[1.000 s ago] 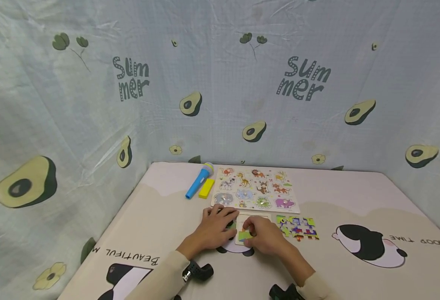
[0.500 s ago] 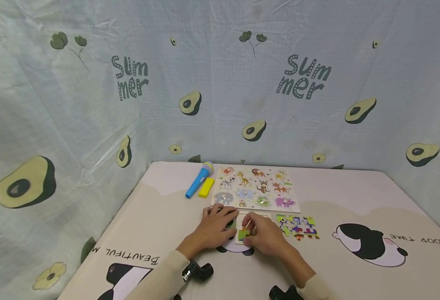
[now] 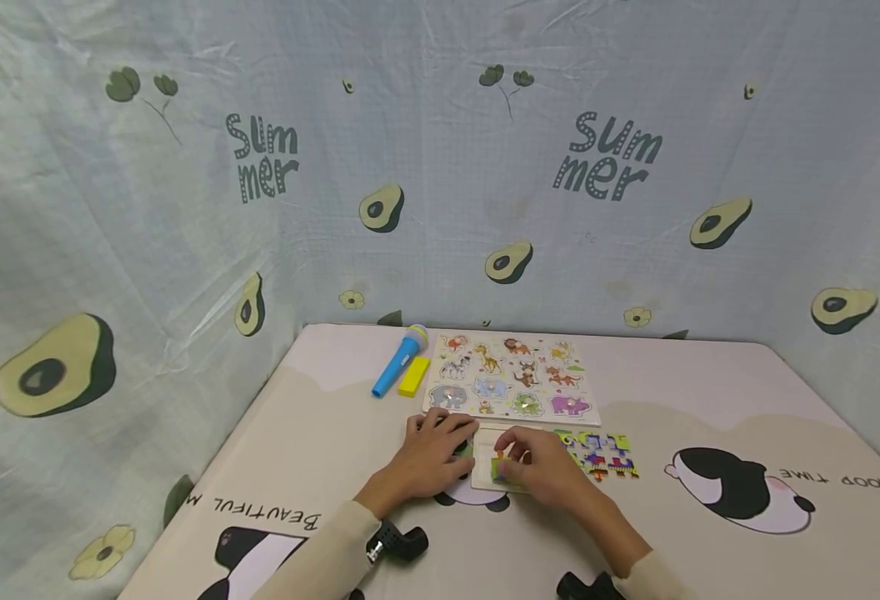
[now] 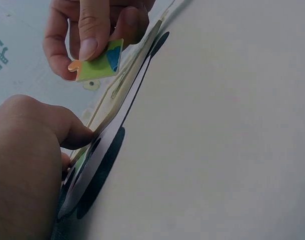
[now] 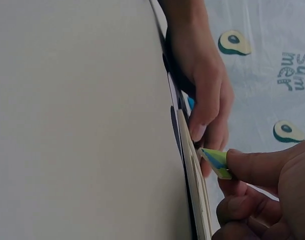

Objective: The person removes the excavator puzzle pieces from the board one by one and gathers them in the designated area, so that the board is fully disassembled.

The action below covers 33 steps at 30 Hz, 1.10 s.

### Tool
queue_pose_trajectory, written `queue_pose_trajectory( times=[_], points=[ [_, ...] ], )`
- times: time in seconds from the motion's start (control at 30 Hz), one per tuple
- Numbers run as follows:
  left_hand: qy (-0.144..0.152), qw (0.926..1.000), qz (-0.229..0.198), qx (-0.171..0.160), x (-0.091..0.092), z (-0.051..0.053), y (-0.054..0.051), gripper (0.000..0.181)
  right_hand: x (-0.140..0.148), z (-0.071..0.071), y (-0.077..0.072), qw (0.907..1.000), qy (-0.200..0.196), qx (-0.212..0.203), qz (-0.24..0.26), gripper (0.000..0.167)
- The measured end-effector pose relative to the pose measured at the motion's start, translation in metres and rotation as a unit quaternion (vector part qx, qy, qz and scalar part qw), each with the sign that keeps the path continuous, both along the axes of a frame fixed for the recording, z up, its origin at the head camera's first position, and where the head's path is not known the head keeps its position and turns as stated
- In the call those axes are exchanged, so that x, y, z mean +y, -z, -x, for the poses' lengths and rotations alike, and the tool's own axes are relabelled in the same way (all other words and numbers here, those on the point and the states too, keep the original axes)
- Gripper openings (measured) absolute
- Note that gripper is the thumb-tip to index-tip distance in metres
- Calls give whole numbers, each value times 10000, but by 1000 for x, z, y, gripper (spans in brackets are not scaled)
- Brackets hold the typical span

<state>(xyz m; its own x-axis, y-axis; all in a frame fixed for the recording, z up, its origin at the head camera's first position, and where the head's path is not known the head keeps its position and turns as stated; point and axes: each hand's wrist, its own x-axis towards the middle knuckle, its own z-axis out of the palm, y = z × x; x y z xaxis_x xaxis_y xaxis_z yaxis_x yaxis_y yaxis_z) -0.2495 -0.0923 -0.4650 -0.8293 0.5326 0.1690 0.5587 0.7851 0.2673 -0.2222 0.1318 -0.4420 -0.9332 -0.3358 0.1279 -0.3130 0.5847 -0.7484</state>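
Observation:
My right hand (image 3: 544,467) pinches a green puzzle piece (image 4: 100,66) with a blue patch and an orange tab between thumb and fingers. In the right wrist view the piece (image 5: 217,161) is held tilted just above a small wooden tray (image 5: 193,185). My left hand (image 3: 427,457) lies with fingers spread at the tray's left side; its thumb touches the tray edge in the left wrist view. The tray (image 3: 482,481) shows bare wood around the piece. Right of it lies a group of colourful puzzle pieces (image 3: 597,454), partly behind my right hand.
An animal puzzle board (image 3: 511,377) lies directly behind the small tray. At its left are a yellow block (image 3: 413,377) and a blue toy microphone (image 3: 397,364). A printed curtain (image 3: 440,167) stands behind the table (image 3: 710,383).
My right hand has moved slightly right with the green piece, which is now tilted and more hidden by the fingers. My left hand has stayed where it was.

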Motion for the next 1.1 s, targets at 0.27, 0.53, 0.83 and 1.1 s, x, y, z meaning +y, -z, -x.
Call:
queue_pose_trajectory(
  times=[0.27, 0.53, 0.83, 1.1],
  points=[
    [29, 10000, -62, 4, 0, 0, 2, 57, 22, -4, 0, 9990, 169, -181, 376, 16],
    [41, 10000, -57, 15, -1, 0, 1, 57, 49, -10, 3, 9970, 437, -361, 528, 18],
    [33, 10000, -34, -23, 0, 0, 1, 58, 69, -16, -2, 9934, 714, -668, 601, 20],
    [-3, 10000, -57, -62, 0, -1, 0, 58, 81, -19, 1, 9917, 652, -914, 621, 24]
  ],
)
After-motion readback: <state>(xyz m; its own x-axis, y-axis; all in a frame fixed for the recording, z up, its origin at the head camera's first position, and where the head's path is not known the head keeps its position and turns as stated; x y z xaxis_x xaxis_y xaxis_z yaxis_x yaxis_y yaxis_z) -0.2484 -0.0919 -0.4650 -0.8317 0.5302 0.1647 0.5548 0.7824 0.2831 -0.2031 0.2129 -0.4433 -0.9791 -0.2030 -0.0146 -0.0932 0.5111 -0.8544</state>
